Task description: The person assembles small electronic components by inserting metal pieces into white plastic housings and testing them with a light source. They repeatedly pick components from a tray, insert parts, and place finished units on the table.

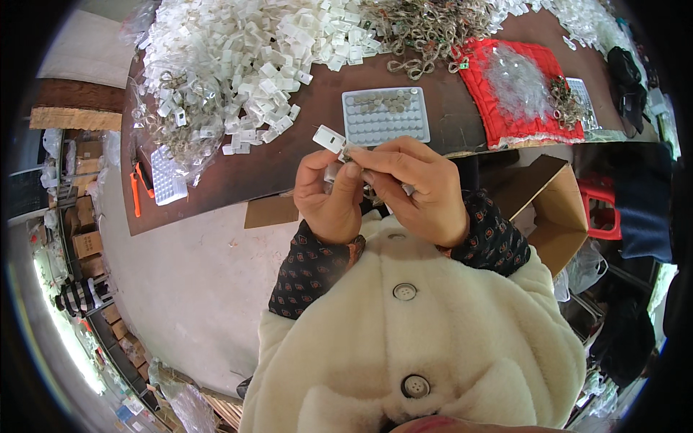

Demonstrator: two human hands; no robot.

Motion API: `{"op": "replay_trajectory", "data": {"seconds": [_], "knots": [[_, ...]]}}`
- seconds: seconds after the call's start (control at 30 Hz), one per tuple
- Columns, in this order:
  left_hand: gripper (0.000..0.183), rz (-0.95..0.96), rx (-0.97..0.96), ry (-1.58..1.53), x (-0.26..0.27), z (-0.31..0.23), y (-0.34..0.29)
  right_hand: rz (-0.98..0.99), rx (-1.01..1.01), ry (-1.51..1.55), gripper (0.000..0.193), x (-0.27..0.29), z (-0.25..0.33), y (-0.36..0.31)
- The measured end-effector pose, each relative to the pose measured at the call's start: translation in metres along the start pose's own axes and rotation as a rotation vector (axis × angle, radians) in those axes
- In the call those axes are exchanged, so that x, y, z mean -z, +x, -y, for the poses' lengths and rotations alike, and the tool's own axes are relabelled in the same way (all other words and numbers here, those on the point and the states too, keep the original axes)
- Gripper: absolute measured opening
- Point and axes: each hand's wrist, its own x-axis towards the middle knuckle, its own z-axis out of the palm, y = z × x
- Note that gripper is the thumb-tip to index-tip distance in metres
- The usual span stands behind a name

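Both my hands meet above the table's near edge, fingers closed around a small white plastic case [330, 139] with a dark rectangular window. My left hand [328, 198] grips it between thumb and fingers, with other white bits partly visible in the palm. At the case's lower end, the fingertips of my right hand [419, 191] pinch it; the exact contact is hidden. Just beyond, a pale plastic tray [386, 135] with rows of round pockets holds several silver button-like discs in its far rows.
White plastic cases [267, 43] lie heaped at the far left, beside a bundle of cords in clear plastic [191, 119]. Tan cords [426, 29] pile at the back. A red cloth [491, 108] lies right; orange-handled pliers [137, 191] lie left. An open cardboard box [559, 202] stands below.
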Motion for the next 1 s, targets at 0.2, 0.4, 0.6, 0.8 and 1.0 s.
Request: {"op": "replay_trajectory", "data": {"seconds": [0.2, 0.4, 0.6, 0.8, 1.0], "knots": [[0.020, -0.031, 0.093, -0.090, -0.002, -0.002, 0.000, -0.035, -0.239, 0.150, 0.031, -0.010, -0.003, -0.001], [0.023, -0.067, -0.004, 0.004, 0.002, 0.003, -0.003, -0.063, -0.287, 0.301, 0.031, -0.016, -0.003, 0.000], [0.023, -0.053, -0.109, 0.168, 0.011, 0.004, -0.005, 0.005, -0.191, 0.033, 0.030, -0.006, 0.005, 0.002], [0.018, 0.020, -0.029, -0.010, 0.015, -0.001, -0.004, 0.094, -0.385, 0.425, 0.025, -0.004, -0.009, 0.008], [0.015, -0.104, 0.151, -0.137, 0.014, -0.001, -0.007, 0.139, -0.422, 0.615, 0.025, -0.013, -0.023, 0.000]]}}
